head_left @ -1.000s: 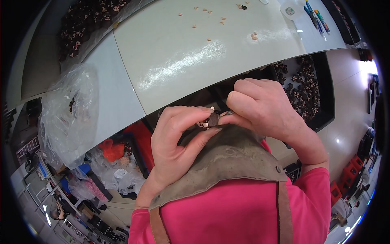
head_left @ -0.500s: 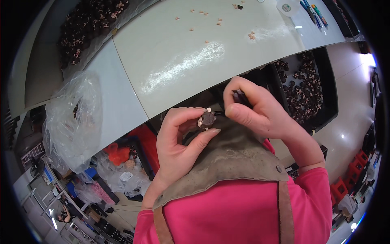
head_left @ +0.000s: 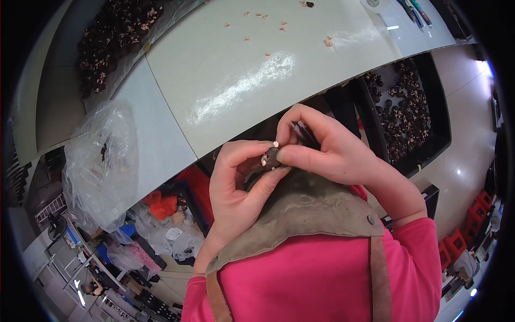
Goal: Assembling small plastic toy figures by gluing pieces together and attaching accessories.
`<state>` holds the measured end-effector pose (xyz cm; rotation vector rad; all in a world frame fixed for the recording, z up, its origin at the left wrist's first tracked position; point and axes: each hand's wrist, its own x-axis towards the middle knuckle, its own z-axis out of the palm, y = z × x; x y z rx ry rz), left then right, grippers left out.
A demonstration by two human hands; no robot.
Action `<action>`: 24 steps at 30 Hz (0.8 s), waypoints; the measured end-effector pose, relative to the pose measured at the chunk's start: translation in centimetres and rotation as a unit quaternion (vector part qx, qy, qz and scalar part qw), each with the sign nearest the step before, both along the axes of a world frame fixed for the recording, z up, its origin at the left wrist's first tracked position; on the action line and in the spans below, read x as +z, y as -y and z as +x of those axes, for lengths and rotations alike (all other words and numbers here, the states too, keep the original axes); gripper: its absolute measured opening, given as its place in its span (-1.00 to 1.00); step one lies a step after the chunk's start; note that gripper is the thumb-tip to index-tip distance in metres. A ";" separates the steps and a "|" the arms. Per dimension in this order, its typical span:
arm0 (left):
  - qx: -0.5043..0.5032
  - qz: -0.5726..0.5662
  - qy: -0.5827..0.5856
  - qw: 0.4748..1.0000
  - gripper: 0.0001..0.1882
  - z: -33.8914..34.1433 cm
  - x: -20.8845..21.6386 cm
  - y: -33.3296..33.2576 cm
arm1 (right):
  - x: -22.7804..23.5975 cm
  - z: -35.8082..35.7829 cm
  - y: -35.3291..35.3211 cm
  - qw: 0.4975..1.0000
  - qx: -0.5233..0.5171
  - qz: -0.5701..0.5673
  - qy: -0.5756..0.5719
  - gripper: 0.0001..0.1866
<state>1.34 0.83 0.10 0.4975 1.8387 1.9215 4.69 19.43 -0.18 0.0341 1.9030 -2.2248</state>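
Observation:
Between the thumb and fingers of my left hand (head_left: 236,174) is a small dark brown round part (head_left: 272,158) with little pale pink pieces sticking out of its edge. My right hand (head_left: 327,147) is closed around a dark slim tool (head_left: 304,134). Most of that tool is hidden in the palm, so its kind is unclear. The right thumb tip touches the side of the round part. Both hands meet just off the table's near edge, above my brown apron (head_left: 311,209).
Small pale pink bits (head_left: 328,42) lie scattered on the white table (head_left: 214,70). A black bin (head_left: 440,121) of similar dark parts stands at right, and a heap of them (head_left: 115,40) at far left. A clear plastic bag (head_left: 99,166) hangs over the left edge. Pens (head_left: 416,13) lie far right.
My right hand has moved left and closer, its thumb now against the round part. The tool's dark tip, visible before, is now hidden. My left hand keeps its hold.

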 end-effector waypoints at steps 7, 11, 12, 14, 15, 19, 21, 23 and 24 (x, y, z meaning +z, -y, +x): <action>0.002 -0.051 0.030 0.998 -0.54 -0.2 0.5 0.3 | 0.3 0.7 -0.6 0.986 -0.058 0.145 -0.051 -0.88; -0.027 -0.054 -0.035 0.998 -0.54 -0.3 0.2 0.5 | 0.0 1.8 0.2 0.974 -0.048 0.198 -0.099 -0.89; -0.017 -0.045 -0.029 0.998 -0.54 -0.2 0.2 0.5 | -0.1 1.9 0.4 0.961 -0.039 0.237 -0.134 -0.90; -0.007 -0.036 -0.024 0.999 -0.54 -0.1 0.2 0.4 | -0.1 1.9 0.7 0.957 -0.034 0.256 -0.134 -0.90; 0.000 -0.039 -0.040 0.998 -0.54 -0.1 0.2 0.5 | -0.2 1.9 0.9 0.954 -0.034 0.261 -0.146 -0.90; 0.009 -0.078 -0.146 0.986 -0.54 -0.4 0.1 0.4 | -0.5 1.8 1.0 0.946 -0.038 0.270 -0.172 -0.87; 0.013 -0.082 -0.155 0.984 -0.54 -0.4 0.1 0.4 | -0.5 1.8 1.0 0.944 -0.036 0.276 -0.176 -0.87; 0.017 -0.085 -0.163 0.983 -0.53 -0.4 0.1 0.4 | -0.5 1.8 1.0 0.942 -0.034 0.281 -0.180 -0.87; 0.015 -0.088 -0.167 0.982 -0.53 -0.4 0.2 0.4 | -0.4 1.8 0.9 0.941 -0.034 0.283 -0.181 -0.86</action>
